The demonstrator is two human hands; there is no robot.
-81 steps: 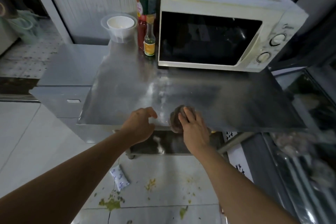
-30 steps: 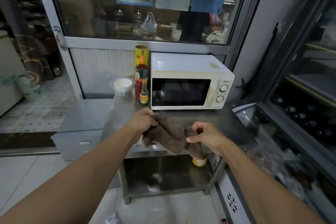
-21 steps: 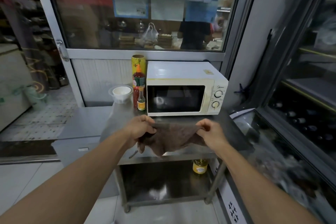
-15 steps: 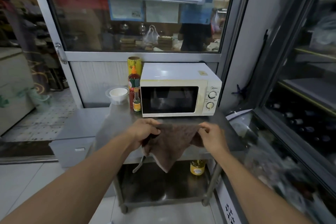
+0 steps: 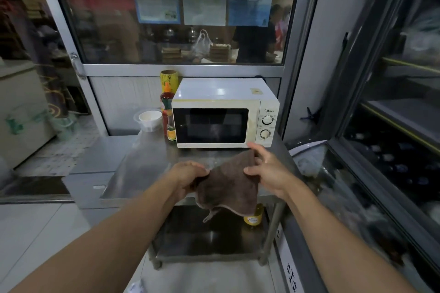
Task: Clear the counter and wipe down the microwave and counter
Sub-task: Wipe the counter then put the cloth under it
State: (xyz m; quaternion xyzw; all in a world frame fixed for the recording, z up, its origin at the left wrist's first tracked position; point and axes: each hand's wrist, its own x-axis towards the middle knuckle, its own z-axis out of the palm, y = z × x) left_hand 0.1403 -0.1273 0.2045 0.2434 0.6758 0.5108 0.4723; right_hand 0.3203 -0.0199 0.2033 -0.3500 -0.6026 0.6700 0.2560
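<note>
Holding the brown cloth [image 5: 227, 185] spread between both hands at the centre of the frame, the person stands before the steel bench [image 5: 142, 169]. The left hand [image 5: 188, 173] has its fingers curled round the cloth's left edge; the right hand [image 5: 266, 169] pinches the upper right corner between thumb and fingers, the remaining fingers fairly straight. The cloth hangs in the air in front of the bench's near edge, its lower hem drooping toward the lower shelf [image 5: 209, 238].

The step in hand looks like refolding or turning the cloth to a fresh face before wiping. To do it well, fold it into a flat pad that fills the palm, then wipe in overlapping strokes. The microwave [image 5: 225, 112], centre frame at the back of the bench, is probably best done top first, then door and dial panel.

Items left of the microwave, a white bowl in a clear container [image 5: 148, 119], a red sauce bottle [image 5: 166, 107], a small bottle [image 5: 171, 132] and a yellow roll [image 5: 169, 79], still crowd the bench's back edge.

Hard to tell: whether the cloth is damp, and how dirty its hidden face is. A yellow-lidded jar [image 5: 253, 216] on the lower shelf is partly hidden behind the cloth. The cabinet at right is blurred, and the board's writing at top is cut off.
</note>
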